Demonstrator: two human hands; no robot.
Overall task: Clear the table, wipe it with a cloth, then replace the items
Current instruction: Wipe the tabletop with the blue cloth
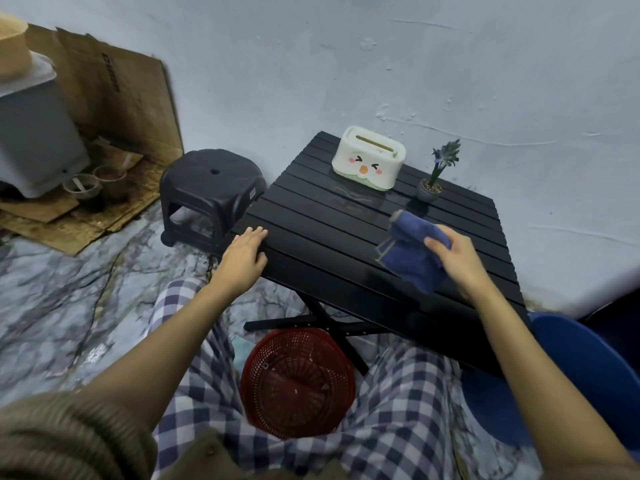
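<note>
A: What's nearest?
B: A red basket (298, 382) on the floor between checked trouser legs, under the black slatted table (311, 216).

A: And the hands?
B: The left hand (244, 256) lies flat on the table's near-left edge, fingers spread, holding nothing. The right hand (457, 258) grips a bunched blue cloth (410, 251) over the table's right side.

A: Farther back?
B: A white tissue box (369, 157) with a cartoon face and, right of it, a small potted plant (431, 187), both at the far edge. A dark stool (211, 195) stands left of the table

The right hand (450, 258) hides part of the blue cloth (412, 251) — blue chair (585, 368) cut off at right.
</note>
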